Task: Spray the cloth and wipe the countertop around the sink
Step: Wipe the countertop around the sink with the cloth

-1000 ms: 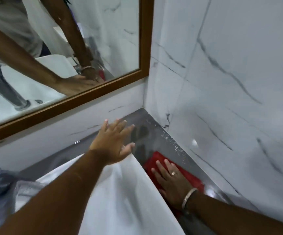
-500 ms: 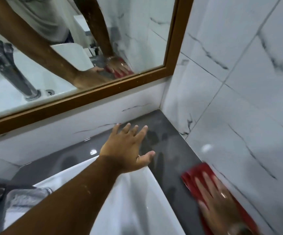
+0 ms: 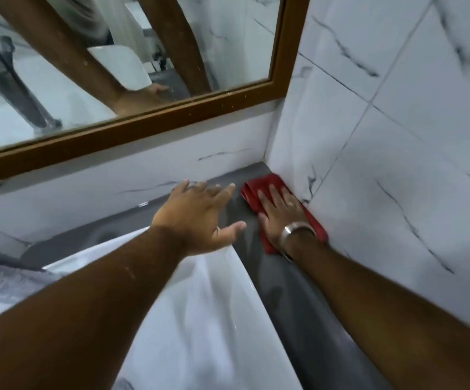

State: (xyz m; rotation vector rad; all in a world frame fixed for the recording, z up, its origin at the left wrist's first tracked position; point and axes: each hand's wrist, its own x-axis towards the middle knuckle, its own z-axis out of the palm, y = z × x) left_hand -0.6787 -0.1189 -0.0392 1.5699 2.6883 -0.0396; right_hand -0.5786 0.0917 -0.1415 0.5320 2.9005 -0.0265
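One cloth [image 3: 259, 187] pressed flat under open right hand [image 3: 281, 218], now moved into desk [image 3: 298, 305] corner; left hand [image 3: 197, 218] open, spread over one sink [image 3: 214, 319].

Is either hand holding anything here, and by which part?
Nothing is gripped. The right hand presses flat on the red cloth; the left hand hovers open, empty.

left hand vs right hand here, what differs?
The right hand lies flat on the red cloth, pressing it to the grey countertop in the wall corner; the left hand holds nothing, fingers spread over the white sink's rim. The right wears a ring and a metal bracelet; the left shows neither. Both are open, palms down.
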